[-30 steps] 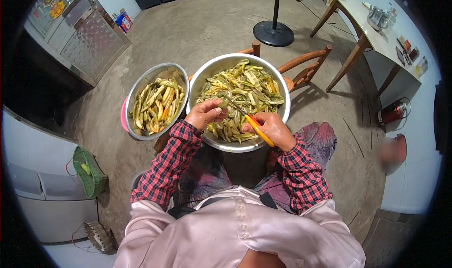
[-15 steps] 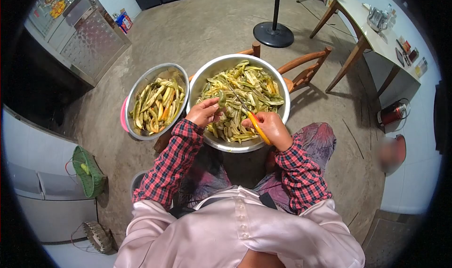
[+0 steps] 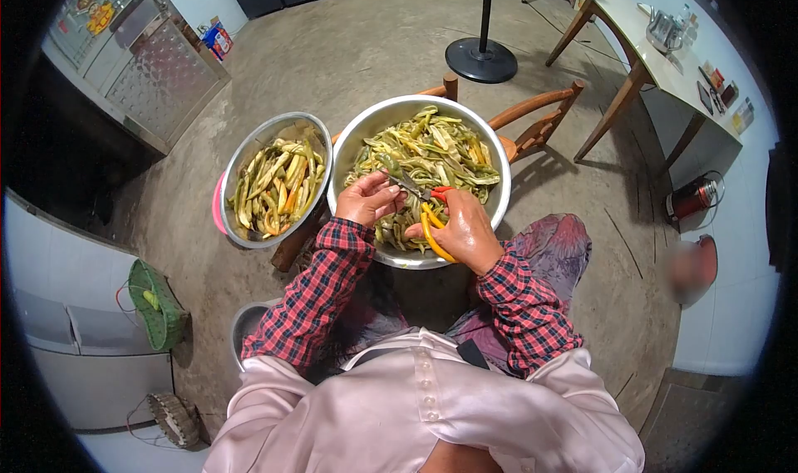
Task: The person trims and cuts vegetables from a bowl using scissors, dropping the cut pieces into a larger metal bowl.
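Observation:
My left hand point(image 3: 366, 200) is closed, pinching a green pepper point(image 3: 391, 166) over the near left part of a large metal basin point(image 3: 416, 100). In my right hand point(image 3: 467, 230) is a pair of scissors point(image 3: 435, 240) with yellow and red handles spread apart. The blades point left and lie against the pepper by my left fingertips; whether they cut into it I cannot tell. Beneath both hands, a heap of yellow-green pepper pieces point(image 3: 440, 145) fills the basin. A smaller metal basin point(image 3: 235, 161) on the left holds long, whole-looking peppers point(image 3: 283, 182).
A wooden chair point(image 3: 540, 111) stands behind the large basin. Past it are a black round stand base point(image 3: 481, 60) and a table point(image 3: 619, 20) with a kettle. A green basket point(image 3: 156, 311) is at the left, and a red-black flask point(image 3: 694, 200) at the right.
The scissors have swung from over the heap to the pepper at my left fingertips, and their handles have spread. My right hand has moved slightly left.

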Demonstrator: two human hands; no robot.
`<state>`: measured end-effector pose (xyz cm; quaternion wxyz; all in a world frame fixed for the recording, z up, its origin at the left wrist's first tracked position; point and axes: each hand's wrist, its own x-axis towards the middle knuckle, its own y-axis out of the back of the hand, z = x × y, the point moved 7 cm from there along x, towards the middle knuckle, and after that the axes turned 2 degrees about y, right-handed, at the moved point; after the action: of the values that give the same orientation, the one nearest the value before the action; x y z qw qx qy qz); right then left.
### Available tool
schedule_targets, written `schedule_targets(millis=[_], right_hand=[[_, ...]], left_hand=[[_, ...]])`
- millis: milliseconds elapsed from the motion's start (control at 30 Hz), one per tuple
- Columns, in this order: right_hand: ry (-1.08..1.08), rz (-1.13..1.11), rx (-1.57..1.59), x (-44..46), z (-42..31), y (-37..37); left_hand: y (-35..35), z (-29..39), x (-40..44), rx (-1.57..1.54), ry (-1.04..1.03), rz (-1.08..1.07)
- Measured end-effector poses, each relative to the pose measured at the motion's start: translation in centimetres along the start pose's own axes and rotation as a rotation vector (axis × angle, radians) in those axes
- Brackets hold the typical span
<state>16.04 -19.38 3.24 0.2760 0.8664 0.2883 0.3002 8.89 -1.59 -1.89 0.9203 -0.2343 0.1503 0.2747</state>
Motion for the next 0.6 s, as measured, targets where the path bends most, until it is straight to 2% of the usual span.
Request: schedule_targets(millis=[167,600], right_hand=[[0.02,0.048,-0.046,-0.2,0.1,-0.2],[0.032,0.07,-0.085,-0.3,-0.7,0.2]], left_hand=[[-0.5,0.3,-1.0,0.089,-0.045,0.097],[-0.9,0.1,-1.4,0.068,-0.077,0.117]])
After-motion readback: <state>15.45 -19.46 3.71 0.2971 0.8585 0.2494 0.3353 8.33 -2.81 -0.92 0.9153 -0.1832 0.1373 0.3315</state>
